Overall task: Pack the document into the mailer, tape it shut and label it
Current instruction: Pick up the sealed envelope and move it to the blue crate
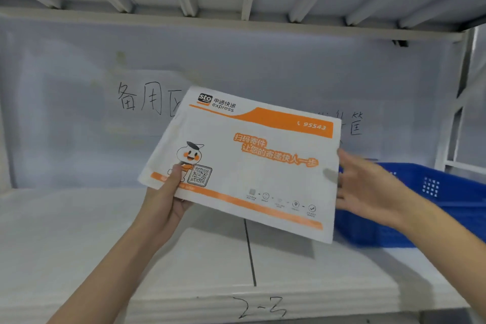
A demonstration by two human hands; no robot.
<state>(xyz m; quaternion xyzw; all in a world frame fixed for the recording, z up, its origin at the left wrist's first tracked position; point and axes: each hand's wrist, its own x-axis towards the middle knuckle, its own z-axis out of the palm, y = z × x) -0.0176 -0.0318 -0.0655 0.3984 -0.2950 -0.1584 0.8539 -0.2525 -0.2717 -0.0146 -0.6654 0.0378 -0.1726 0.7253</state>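
Mailer in left hand, airborne.

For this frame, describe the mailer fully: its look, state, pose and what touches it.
The mailer is a flat white envelope with orange bands, a black-and-orange logo, a cartoon figure, a QR code and the number 95543. It looks like smooth plastic or coated paper. It is held in the air above the white shelf, tilted, printed side up. The left hand pinches its lower left corner, thumb on top; the right hand meets its right edge with straight fingers. No tape or label shows.
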